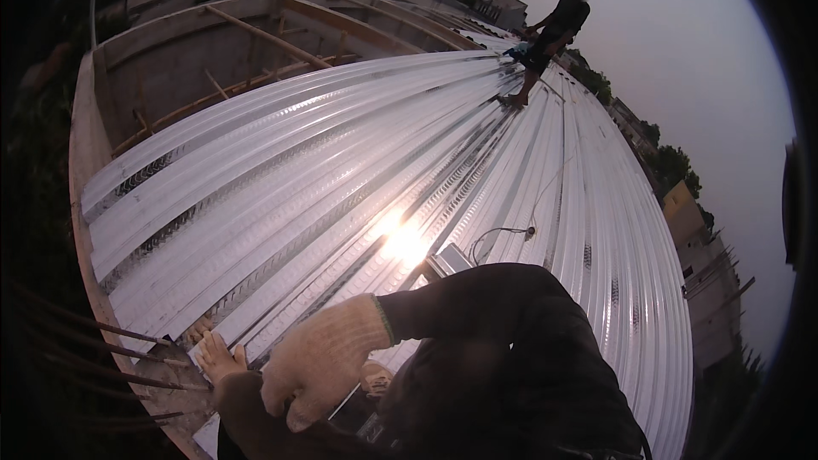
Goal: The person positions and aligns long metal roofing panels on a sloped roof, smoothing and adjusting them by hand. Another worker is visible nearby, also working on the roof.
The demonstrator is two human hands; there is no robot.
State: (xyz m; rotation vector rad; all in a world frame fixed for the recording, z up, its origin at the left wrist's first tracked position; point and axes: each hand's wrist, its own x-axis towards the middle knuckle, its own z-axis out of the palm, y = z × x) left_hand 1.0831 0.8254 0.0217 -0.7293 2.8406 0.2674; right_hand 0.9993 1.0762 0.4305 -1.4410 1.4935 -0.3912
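My left hand [220,358], in a pale glove, lies with fingers apart at the end of the ridged silver metal roofing sheets [213,247], beside the concrete edge [162,383]. My right hand [324,353], in a beige knit glove with a green cuff, is curled above my left forearm; what it holds, if anything, is hidden. Below it a metal object [358,422] is partly visible, too covered to name. Beyond my right arm sits a silver boxy object [447,260], partly hidden, with a thin dark cable [498,230] looping over the sheets nearby.
Rusty rebar rods [128,332] jut at lower left. Another person [554,34] stands on the sheets farther along the roof. At upper left an open framed section has timber beams [264,34] within concrete walls [128,51]. Buildings [699,247] and trees lie beyond the edges.
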